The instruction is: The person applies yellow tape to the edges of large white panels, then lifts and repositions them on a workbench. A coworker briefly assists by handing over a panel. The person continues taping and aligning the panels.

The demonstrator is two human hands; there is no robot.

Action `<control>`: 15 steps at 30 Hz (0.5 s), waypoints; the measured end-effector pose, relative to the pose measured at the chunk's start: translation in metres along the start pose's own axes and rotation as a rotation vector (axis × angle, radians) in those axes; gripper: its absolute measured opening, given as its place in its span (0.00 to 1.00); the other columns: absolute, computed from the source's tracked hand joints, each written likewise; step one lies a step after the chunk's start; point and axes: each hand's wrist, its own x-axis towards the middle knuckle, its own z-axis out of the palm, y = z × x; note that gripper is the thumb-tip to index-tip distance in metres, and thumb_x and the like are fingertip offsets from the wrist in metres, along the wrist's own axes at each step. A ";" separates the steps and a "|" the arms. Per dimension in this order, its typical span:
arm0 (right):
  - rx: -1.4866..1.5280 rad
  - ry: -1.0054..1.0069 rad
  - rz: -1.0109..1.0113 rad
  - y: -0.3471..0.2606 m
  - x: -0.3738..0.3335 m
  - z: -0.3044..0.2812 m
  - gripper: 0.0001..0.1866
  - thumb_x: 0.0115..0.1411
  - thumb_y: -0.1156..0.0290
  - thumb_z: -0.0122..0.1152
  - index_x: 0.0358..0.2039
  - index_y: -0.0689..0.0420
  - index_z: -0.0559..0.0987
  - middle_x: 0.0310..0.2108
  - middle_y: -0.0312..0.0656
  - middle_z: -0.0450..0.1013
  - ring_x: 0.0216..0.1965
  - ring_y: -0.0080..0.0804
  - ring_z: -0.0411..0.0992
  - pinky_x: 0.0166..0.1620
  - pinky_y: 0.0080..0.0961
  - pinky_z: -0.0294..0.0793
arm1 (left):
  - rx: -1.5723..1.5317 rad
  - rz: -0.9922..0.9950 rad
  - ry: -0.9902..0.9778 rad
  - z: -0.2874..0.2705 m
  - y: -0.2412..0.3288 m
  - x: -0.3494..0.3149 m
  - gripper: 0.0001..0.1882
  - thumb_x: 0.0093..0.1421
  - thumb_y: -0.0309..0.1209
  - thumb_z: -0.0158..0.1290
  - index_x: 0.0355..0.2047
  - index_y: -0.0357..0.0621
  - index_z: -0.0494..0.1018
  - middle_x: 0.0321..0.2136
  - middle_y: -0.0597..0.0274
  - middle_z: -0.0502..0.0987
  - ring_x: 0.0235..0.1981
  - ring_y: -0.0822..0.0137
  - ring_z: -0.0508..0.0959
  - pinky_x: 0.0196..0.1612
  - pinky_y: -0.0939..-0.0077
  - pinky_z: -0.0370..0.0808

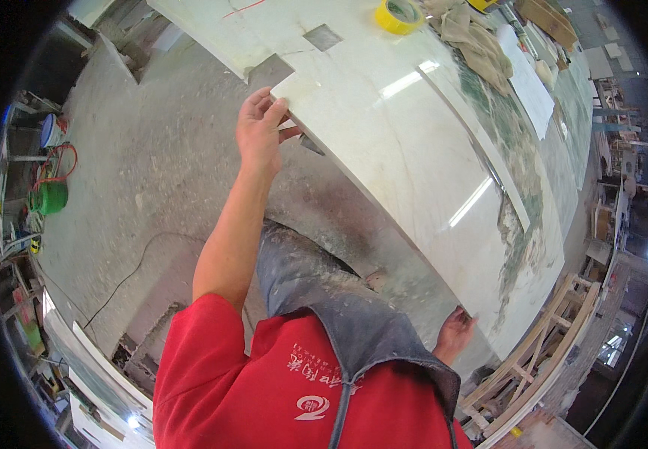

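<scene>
A polished white stone slab [391, 157] lies before me with its near edge facing me. It has a corner notch and a small square cutout [322, 37] toward its far left part. My left hand [262, 129] grips the near edge beside the notch, thumb on the rim, with some fingers curling underneath. Farther right along that edge, my right hand [456, 334] is closed on the slab, its fingers partly hidden below. A narrow pale stone strip [481, 142] lies lengthwise beyond the white surface, next to green-veined stone [518, 247].
A yellow tape roll [392, 27], a beige cloth [475, 51] and a paper sheet [527, 86] lie on the far side. A wooden frame [537, 363] stands at the right. Left on the dusty floor [137, 172] are a green bucket [51, 197] and a cable [140, 258].
</scene>
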 end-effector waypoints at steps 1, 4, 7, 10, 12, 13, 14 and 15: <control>0.008 0.014 0.001 -0.003 -0.001 -0.002 0.18 0.72 0.65 0.53 0.55 0.64 0.75 0.53 0.48 0.76 0.53 0.43 0.75 0.56 0.36 0.80 | 0.002 0.000 -0.002 0.001 0.000 0.000 0.25 0.67 0.28 0.54 0.62 0.38 0.62 0.51 0.54 0.76 0.45 0.61 0.80 0.39 0.64 0.84; 0.060 -0.056 0.050 -0.011 0.009 -0.026 0.20 0.73 0.65 0.53 0.58 0.65 0.72 0.56 0.49 0.74 0.55 0.44 0.73 0.57 0.38 0.79 | 0.001 -0.009 0.003 0.001 0.002 0.000 0.25 0.67 0.29 0.54 0.62 0.38 0.62 0.52 0.53 0.75 0.46 0.61 0.80 0.38 0.64 0.85; 0.037 -0.038 0.058 -0.005 -0.001 0.002 0.18 0.71 0.67 0.54 0.53 0.69 0.75 0.52 0.54 0.76 0.54 0.44 0.73 0.59 0.38 0.78 | 0.014 -0.015 0.020 -0.001 0.001 0.000 0.26 0.67 0.29 0.55 0.62 0.38 0.62 0.52 0.53 0.74 0.46 0.60 0.80 0.38 0.64 0.85; 0.015 -0.011 0.069 -0.011 -0.002 0.001 0.18 0.71 0.68 0.54 0.54 0.70 0.74 0.52 0.54 0.75 0.55 0.45 0.72 0.58 0.38 0.78 | 0.008 -0.027 0.026 -0.003 0.000 0.002 0.26 0.66 0.28 0.55 0.62 0.38 0.63 0.53 0.53 0.74 0.47 0.60 0.80 0.38 0.65 0.85; 0.082 -0.022 0.108 -0.010 -0.004 0.005 0.18 0.71 0.69 0.54 0.54 0.70 0.73 0.52 0.54 0.74 0.54 0.46 0.72 0.58 0.38 0.78 | 0.001 -0.040 0.029 -0.004 -0.002 0.004 0.26 0.66 0.28 0.55 0.62 0.38 0.63 0.53 0.54 0.74 0.46 0.60 0.80 0.37 0.65 0.85; 0.116 -0.026 0.128 -0.010 -0.005 0.007 0.18 0.71 0.69 0.54 0.55 0.70 0.73 0.52 0.54 0.74 0.54 0.46 0.72 0.58 0.38 0.78 | -0.002 -0.047 0.033 -0.005 -0.002 0.004 0.26 0.66 0.28 0.56 0.62 0.38 0.63 0.53 0.54 0.74 0.46 0.61 0.80 0.37 0.65 0.85; 0.086 -0.048 0.129 -0.014 -0.005 0.002 0.19 0.72 0.68 0.52 0.57 0.69 0.72 0.55 0.53 0.73 0.56 0.46 0.71 0.59 0.38 0.78 | -0.008 -0.059 0.034 -0.005 -0.002 0.004 0.26 0.66 0.28 0.56 0.62 0.38 0.63 0.53 0.54 0.74 0.46 0.61 0.80 0.37 0.66 0.84; 0.057 -0.070 0.131 -0.016 -0.003 -0.003 0.20 0.73 0.67 0.51 0.59 0.68 0.71 0.58 0.52 0.72 0.57 0.46 0.70 0.59 0.38 0.78 | -0.020 -0.057 0.033 -0.005 -0.002 0.004 0.26 0.66 0.28 0.56 0.61 0.37 0.63 0.53 0.55 0.74 0.46 0.61 0.79 0.37 0.66 0.84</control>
